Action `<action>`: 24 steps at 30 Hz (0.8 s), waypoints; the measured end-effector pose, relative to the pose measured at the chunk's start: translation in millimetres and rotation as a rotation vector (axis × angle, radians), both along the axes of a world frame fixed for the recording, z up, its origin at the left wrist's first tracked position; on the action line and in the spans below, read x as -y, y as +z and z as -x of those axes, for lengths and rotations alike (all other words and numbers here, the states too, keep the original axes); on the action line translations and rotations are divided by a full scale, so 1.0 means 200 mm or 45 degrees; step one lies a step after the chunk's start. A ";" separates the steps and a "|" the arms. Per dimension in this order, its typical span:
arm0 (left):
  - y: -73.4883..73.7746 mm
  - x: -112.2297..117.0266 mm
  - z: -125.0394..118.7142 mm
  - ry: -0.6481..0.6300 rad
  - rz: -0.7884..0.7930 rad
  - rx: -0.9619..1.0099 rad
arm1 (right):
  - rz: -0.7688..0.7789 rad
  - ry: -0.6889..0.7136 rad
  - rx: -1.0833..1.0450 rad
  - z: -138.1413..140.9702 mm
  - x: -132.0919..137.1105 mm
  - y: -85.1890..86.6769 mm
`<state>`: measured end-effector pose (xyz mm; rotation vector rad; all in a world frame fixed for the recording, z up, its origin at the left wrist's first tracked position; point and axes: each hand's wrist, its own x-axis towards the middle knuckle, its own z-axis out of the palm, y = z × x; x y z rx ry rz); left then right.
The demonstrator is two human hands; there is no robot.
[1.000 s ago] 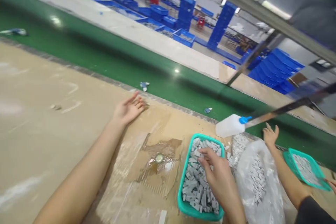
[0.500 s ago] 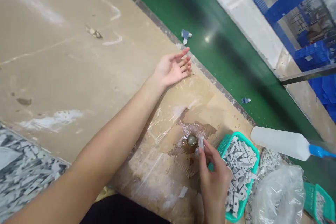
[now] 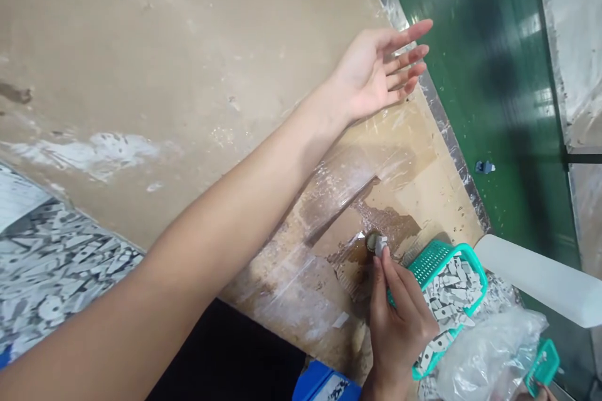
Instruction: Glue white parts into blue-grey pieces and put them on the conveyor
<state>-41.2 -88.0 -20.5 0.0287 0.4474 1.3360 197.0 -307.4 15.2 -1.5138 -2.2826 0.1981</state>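
My left hand (image 3: 385, 72) lies palm up at the table's edge, fingers apart and empty, their tips reaching over the green belt. My right hand (image 3: 402, 310) pinches a small grey-white flat piece (image 3: 381, 244) between thumb and fingers. That piece is at the rim of a small round cup (image 3: 371, 240), which stands in a wet patch on the brown tabletop (image 3: 282, 62). Whether it dips inside the cup I cannot tell. Close beside my right hand is a green basket (image 3: 430, 263) filled with similar grey-white pieces.
A white bottle (image 3: 540, 279) lies past the basket, near a clear plastic bag (image 3: 489, 351). Another person's fingers (image 3: 543, 393) show by a second green basket (image 3: 544, 363). Blue-and-white parts (image 3: 484, 166) lie on the green belt (image 3: 503, 106). Many loose pieces (image 3: 70, 263) are heaped at left.
The view has shifted. My left hand has moved out over the table's edge, fingers spreading more. My right hand has brought the pinched piece to the cup's rim.
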 end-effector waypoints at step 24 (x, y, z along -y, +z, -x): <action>0.00 -0.01 -0.05 0.039 -0.150 -0.238 | -0.096 0.007 -0.038 0.02 -0.02 0.00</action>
